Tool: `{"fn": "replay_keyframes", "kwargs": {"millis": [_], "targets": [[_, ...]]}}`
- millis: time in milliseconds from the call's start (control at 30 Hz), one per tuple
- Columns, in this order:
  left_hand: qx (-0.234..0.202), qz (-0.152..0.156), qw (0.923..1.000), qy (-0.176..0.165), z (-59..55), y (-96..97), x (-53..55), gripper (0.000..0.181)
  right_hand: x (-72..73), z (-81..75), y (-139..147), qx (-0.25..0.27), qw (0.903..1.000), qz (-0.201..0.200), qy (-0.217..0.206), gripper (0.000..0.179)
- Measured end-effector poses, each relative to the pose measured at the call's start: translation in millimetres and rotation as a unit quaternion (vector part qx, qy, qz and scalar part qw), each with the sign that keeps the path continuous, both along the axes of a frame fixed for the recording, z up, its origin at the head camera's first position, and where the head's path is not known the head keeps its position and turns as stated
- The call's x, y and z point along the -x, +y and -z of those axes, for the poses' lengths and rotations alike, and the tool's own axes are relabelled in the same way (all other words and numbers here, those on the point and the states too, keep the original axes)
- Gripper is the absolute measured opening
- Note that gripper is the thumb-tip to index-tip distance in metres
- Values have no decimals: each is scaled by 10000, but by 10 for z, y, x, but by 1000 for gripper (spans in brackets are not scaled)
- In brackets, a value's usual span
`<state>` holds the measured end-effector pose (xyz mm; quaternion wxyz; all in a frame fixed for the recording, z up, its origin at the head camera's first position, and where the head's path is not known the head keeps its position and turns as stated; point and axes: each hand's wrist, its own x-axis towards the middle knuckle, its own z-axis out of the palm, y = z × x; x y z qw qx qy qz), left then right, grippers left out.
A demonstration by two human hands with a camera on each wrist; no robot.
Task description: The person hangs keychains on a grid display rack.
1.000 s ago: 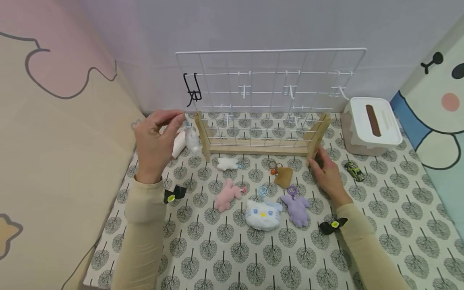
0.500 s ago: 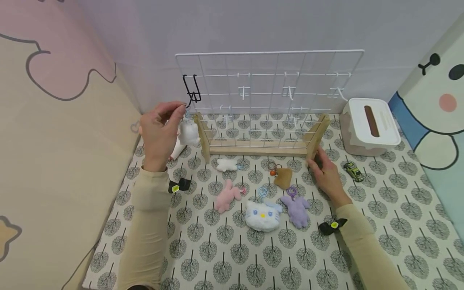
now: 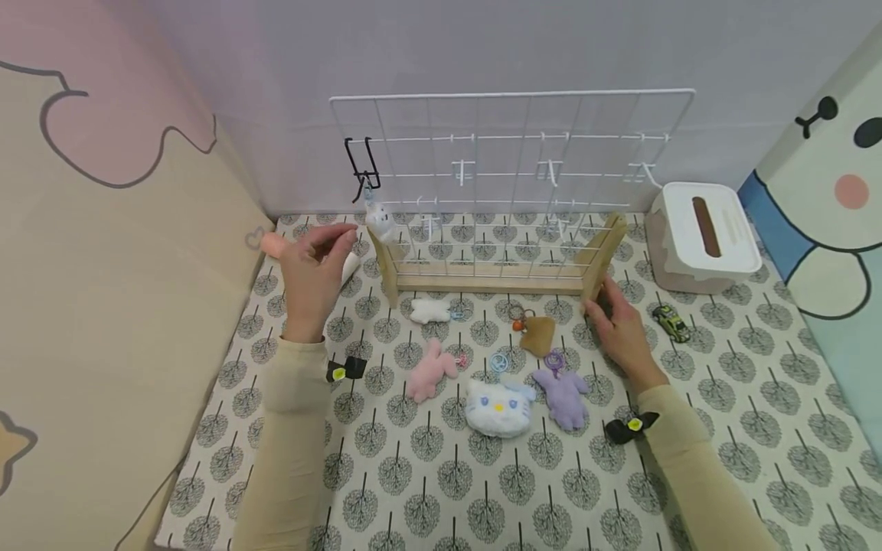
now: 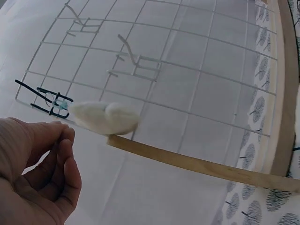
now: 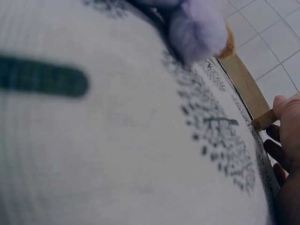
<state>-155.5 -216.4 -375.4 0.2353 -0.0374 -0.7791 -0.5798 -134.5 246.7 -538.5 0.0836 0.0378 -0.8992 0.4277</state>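
A small white plush keychain (image 3: 380, 222) hangs from the black hook (image 3: 362, 174) at the left end of the white wire grid rack (image 3: 513, 176). My left hand (image 3: 313, 275) is just left of and below it, apart from it. In the left wrist view its fingers (image 4: 63, 180) are loosely curled with nothing in them, beside the hook and the plush (image 4: 104, 117). My right hand (image 3: 620, 337) pinches the lower front end of the rack's right wooden leg (image 3: 601, 260). In the right wrist view the thumb lies on that wooden end (image 5: 265, 120).
Before the rack lie a white plush (image 3: 430, 311), a tan charm (image 3: 537, 335), a pink plush (image 3: 430, 373), a white cat-face plush (image 3: 499, 409) and a purple plush (image 3: 565, 398). White hooks (image 3: 551, 172) sit on the grid. A tissue box (image 3: 703, 237) and toy car (image 3: 671, 323) stand right.
My left hand has raised the white plush keychain to the black hook and let it go there, then drawn slightly down and away. My right hand stays on the wooden leg.
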Motion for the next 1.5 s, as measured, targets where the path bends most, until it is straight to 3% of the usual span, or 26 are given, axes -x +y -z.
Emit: {"fn": "replay_keyframes", "kwargs": {"millis": [100,200,400,500,633,733,900,967,1233,1500], "targets": [[26,-101,9997,-217,177,-8,-87,19,5,8,3,43,10000,-14,26,65],[-60,-13,9993,-359,372,4,-169,18,18,16,7,59,10000,5,37,64],[150,625,9941,-870,768,187,-406,17,19,14,5,49,10000,4,-25,65],[836,1043,9839,-1187,914,357,-519,20,16,23,12,41,10000,19,-37,65],[1794,1542,9581,-1616,1043,576,-609,26,15,16,15,30,10000,50,-61,65],[2271,1694,9406,-1873,1110,693,-645,30,13,7,6,56,9999,42,-76,65],[3040,1668,9118,-2199,1182,815,-686,36,21,1,-4,90,9999,28,-116,66],[3234,1655,9038,-2259,1210,847,-706,39,20,-2,-1,99,9999,28,-117,66],[3438,1441,9076,-1931,1284,958,-780,39,22,2,4,149,9998,75,-89,64],[3775,1117,9030,-1723,1301,1042,-807,34,22,-3,-4,133,9999,57,-56,64]]}}
